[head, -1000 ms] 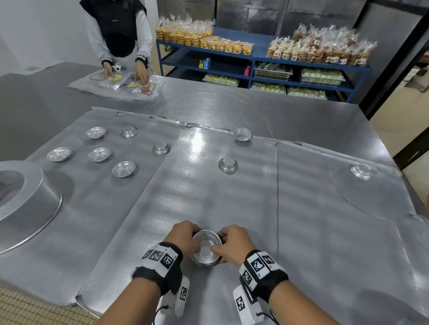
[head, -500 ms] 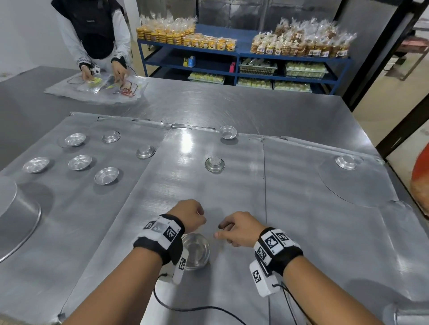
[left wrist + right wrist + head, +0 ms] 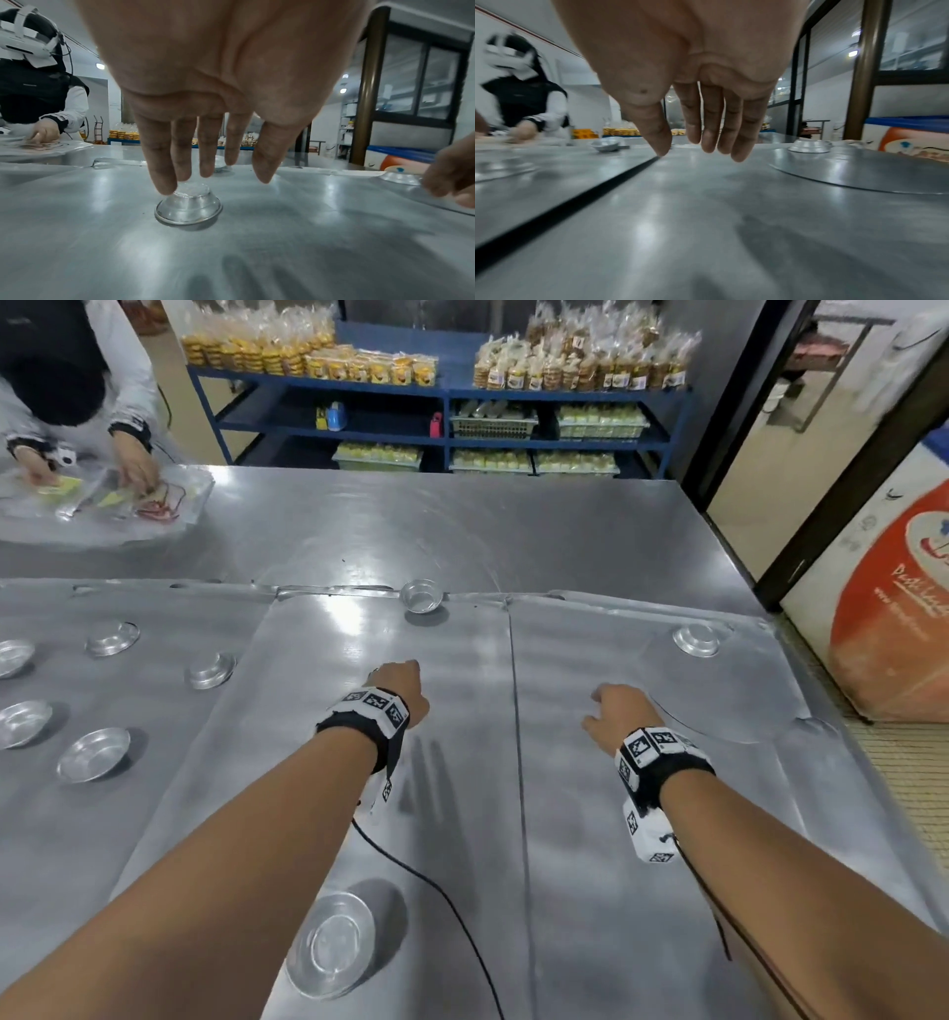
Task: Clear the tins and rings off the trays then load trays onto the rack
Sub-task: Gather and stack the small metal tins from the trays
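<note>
Three flat metal trays lie side by side: left [image 3: 154, 711], middle [image 3: 328, 762], right [image 3: 616, 891]. My left hand [image 3: 395, 675] [image 3: 218, 180] is open, fingers straight down over an upside-down tin [image 3: 188, 205] on the middle tray; one fingertip [image 3: 164, 188] touches its top. The hand hides this tin in the head view. My right hand [image 3: 601, 706] [image 3: 698, 154] hangs open just above the right tray, holding nothing. An upright tin [image 3: 331, 945] sits near the front, another tin [image 3: 421, 596] at the far edge. An inverted tin [image 3: 697, 640] [image 3: 809, 146] stands on a round disc [image 3: 859, 172].
Several tins [image 3: 93, 755] are scattered on the left tray. Another person [image 3: 128, 459] handles bags at the table's far left. Blue shelves [image 3: 447, 397] of packed goods stand behind. An orange sack [image 3: 893, 629] leans beside the table's right edge.
Both hands let go of the tin near the front edge and moved forward. The left went to the upside-down tin mid-tray; the right went over to the right tray.
</note>
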Demonstrator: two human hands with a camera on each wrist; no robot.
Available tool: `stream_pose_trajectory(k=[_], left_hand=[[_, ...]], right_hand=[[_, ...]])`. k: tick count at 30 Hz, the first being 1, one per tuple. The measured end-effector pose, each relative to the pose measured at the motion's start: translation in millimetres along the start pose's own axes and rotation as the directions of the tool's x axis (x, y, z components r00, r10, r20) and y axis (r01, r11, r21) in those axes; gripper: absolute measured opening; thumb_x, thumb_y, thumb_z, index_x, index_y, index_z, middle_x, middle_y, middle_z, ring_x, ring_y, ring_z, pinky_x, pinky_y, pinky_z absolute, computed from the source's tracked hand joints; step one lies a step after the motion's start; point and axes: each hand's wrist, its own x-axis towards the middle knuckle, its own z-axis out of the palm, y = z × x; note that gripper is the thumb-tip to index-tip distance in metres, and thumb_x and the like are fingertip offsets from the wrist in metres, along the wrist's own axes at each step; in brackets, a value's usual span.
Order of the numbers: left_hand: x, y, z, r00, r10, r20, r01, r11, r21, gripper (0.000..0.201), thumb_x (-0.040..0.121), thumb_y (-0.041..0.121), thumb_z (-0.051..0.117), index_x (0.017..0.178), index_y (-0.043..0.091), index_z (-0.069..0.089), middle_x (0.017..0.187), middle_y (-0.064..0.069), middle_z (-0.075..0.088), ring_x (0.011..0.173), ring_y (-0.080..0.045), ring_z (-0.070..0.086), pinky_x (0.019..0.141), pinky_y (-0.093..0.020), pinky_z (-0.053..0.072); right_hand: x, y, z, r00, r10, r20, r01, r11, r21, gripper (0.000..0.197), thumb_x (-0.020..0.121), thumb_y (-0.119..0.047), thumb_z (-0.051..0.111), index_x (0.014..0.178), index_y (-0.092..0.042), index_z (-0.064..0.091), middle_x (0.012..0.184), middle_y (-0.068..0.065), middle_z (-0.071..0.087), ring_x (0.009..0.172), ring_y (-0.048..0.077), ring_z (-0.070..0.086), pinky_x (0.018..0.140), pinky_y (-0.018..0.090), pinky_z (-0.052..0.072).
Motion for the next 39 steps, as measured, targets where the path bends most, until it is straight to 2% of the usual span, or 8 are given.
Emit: stream_pose_trajectory(k=[7,10,13,19,24,27,32,39], left_hand=[[66,3,12,0.971,-0.239,-0.022,0.24,0.965,0.109,0.052,0.089,0.039,0.061,0.13,0.011,0.046,0.125,-0.013,0.05,0.119,-0.036,0.05,0.098,-0.045,0.045],[77,1,19,0.942,-0.333,0.034,0.329,0.941,0.083,0.026,0.089,0.033,0.066,0.091,0.007,0.061,0.089,-0.007,0.059,0.087,-0.025,0.064,0.079,-0.031,0.052],[83,4,25,0.929,-0.369,-0.013,0.369,0.929,-0.022,0.036,0.077,0.014,0.074,0.054,0.008,0.047,0.052,-0.004,0.046,0.055,-0.018,0.058,0.06,-0.023,0.044],[89,6,16,0.926,-0.378,-0.007,0.378,0.926,-0.003,0.021,0.076,0.017,0.073,0.066,0.006,0.058,0.068,-0.011,0.06,0.056,-0.022,0.059,0.057,-0.024,0.048],[97,9,13,0.946,-0.325,-0.013,0.325,0.943,0.077,0.017,0.079,0.013,0.068,0.067,0.008,0.057,0.059,-0.005,0.054,0.046,-0.015,0.049,0.046,-0.017,0.037],[98,10,11,0.955,-0.297,-0.004,0.295,0.948,0.117,0.017,0.077,0.017,0.071,0.07,0.014,0.056,0.056,0.0,0.048,0.043,-0.012,0.044,0.043,-0.014,0.033],[93,15,9,0.958,-0.287,0.026,0.281,0.95,0.134,0.02,0.071,0.018,0.071,0.061,0.013,0.054,0.055,0.0,0.05,0.043,-0.013,0.046,0.045,-0.012,0.037],[68,17,12,0.965,-0.26,0.01,0.258,0.961,0.102,0.025,0.074,0.033,0.066,0.068,0.01,0.059,0.068,-0.004,0.06,0.055,-0.018,0.053,0.049,-0.02,0.039]], right_hand=[[76,78,-15,0.986,0.151,-0.07,-0.158,0.982,-0.099,0.049,0.085,-0.03,0.063,0.126,-0.006,0.054,0.123,0.017,0.06,0.121,0.037,0.051,0.099,0.041,0.048],[101,101,-22,0.977,0.201,-0.068,-0.208,0.97,-0.124,0.042,0.084,-0.026,0.061,0.12,-0.004,0.055,0.118,0.019,0.062,0.116,0.039,0.054,0.098,0.04,0.048],[126,119,-22,0.962,0.258,-0.091,-0.269,0.953,-0.141,0.059,0.084,-0.025,0.061,0.137,-0.005,0.044,0.127,0.021,0.055,0.129,0.04,0.041,0.107,0.044,0.04],[166,142,-22,0.933,0.339,-0.117,-0.353,0.926,-0.132,0.059,0.083,-0.025,0.064,0.134,-0.005,0.043,0.139,0.023,0.043,0.132,0.039,0.035,0.102,0.044,0.04],[196,154,-17,0.915,0.381,-0.135,-0.399,0.906,-0.142,0.073,0.085,-0.049,0.053,0.143,-0.008,0.037,0.145,0.021,0.036,0.139,0.042,0.026,0.107,0.049,0.034],[200,157,-16,0.929,0.348,-0.125,-0.364,0.921,-0.141,0.051,0.097,-0.035,0.042,0.146,-0.022,0.04,0.142,0.019,0.039,0.134,0.046,0.031,0.114,0.051,0.025],[205,158,-21,0.878,0.435,-0.199,-0.445,0.895,-0.004,0.049,0.087,-0.027,0.061,0.125,-0.003,0.041,0.13,0.029,0.048,0.128,0.042,0.039,0.1,0.046,0.038],[180,141,-24,0.863,0.472,-0.181,-0.467,0.881,0.069,0.071,0.072,-0.026,0.081,0.129,-0.016,0.039,0.136,0.024,0.037,0.122,0.043,0.046,0.098,0.05,0.046]])
